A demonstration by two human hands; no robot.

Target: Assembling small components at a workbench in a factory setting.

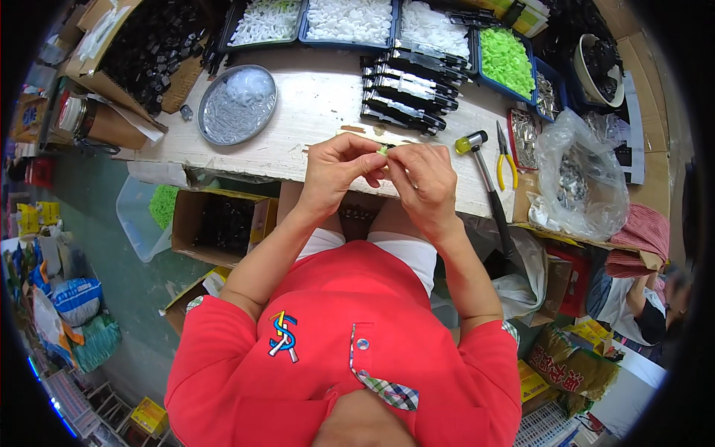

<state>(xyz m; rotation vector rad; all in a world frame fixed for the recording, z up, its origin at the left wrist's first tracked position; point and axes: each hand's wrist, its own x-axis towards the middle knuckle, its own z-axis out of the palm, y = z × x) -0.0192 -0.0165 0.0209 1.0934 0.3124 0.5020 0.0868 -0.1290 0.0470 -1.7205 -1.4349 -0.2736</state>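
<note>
My left hand (337, 170) and my right hand (421, 179) meet at the near edge of a worn white table (313, 112). Both pinch one small bright green plastic piece (383, 150) between their fingertips. Most of the piece is hidden by my fingers. Just beyond my hands lies a stack of long black parts (410, 89) with silver inserts.
A round metal dish (237, 104) sits at the left. Trays of white pieces (350, 18) and green pieces (506, 59) line the back. A hammer (484, 175), yellow-handled pliers (506, 160) and a clear bag (577, 179) lie right. Cardboard boxes (220, 223) stand below the table.
</note>
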